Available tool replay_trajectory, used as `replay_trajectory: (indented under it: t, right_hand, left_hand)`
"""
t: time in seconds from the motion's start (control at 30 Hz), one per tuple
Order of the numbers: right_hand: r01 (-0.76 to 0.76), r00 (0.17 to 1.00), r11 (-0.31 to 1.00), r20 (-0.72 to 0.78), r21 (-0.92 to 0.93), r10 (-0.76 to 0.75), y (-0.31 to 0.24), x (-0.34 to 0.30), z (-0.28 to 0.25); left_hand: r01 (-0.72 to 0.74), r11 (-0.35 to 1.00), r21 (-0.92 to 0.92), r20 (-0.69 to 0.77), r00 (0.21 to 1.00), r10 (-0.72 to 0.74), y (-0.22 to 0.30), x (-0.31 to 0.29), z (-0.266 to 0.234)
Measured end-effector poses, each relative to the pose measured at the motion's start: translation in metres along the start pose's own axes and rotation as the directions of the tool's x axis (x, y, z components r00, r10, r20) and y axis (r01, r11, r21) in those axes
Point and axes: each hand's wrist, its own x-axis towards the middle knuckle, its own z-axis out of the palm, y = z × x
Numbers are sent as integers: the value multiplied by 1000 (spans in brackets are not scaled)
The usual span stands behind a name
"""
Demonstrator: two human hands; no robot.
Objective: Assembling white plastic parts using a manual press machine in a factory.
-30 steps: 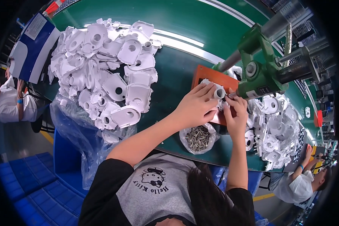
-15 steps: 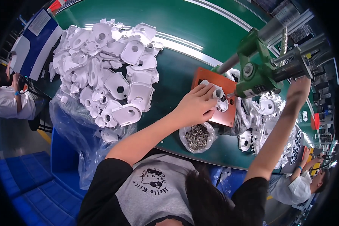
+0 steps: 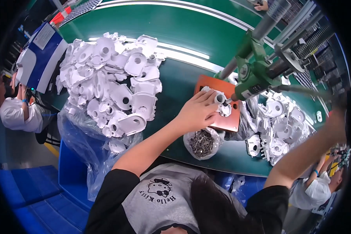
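My left hand (image 3: pixel 197 112) presses over a small white plastic housing (image 3: pixel 219 98) with a round tube, its fingers closed round the part's near-left side. The housing lies on an orange plate (image 3: pixel 231 123) under the green hand press (image 3: pixel 249 80). The press's tip reaches down to the housing, close to the fingertips. My right hand (image 3: pixel 339 107) is at the end of the press lever (image 3: pixel 306 91), dark and blurred at the picture's right rim. Its fingers hardly show, but it appears to grip the lever. A clear bag of small metal screws or pins (image 3: pixel 202 144) stands just below the plate.
A large heap of white plastic covers (image 3: pixel 113 78) spreads on the left of the green bench. More white parts (image 3: pixel 279 124) lie right of the press. A blue and white machine (image 3: pixel 43 56) stands far left, blue bins (image 3: pixel 35 197) below. Co-workers (image 3: pixel 21 113) sit at both sides.
My right hand has swung outward and down to the right, and the lever has turned with it. The press's tip now looks closer to the housing. My left hand still holds the housing.
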Motion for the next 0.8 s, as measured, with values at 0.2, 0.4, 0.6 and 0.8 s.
replay_trajectory:
  t: [0.2,0.4,0.6,0.8]
  right_hand:
    - [312,930,950,201,12,-308,-144,-381,87]
    - [348,782,919,483,183,-393,-176,-308,94]
    - [-1,989,573,84,819,-119,-129,-118,181]
    - [-172,982,947,123,269,144,-84,-157,206]
  left_hand:
    - [21,1000,13,162,987,-23,0,-2,-7]
    - [174,985,-1,151,973,-172,-5,-3,-9]
    - [8,975,224,187,981,-51,-33,24,3]
    - [22,991,128,445,892,-77,-7,70,-41]
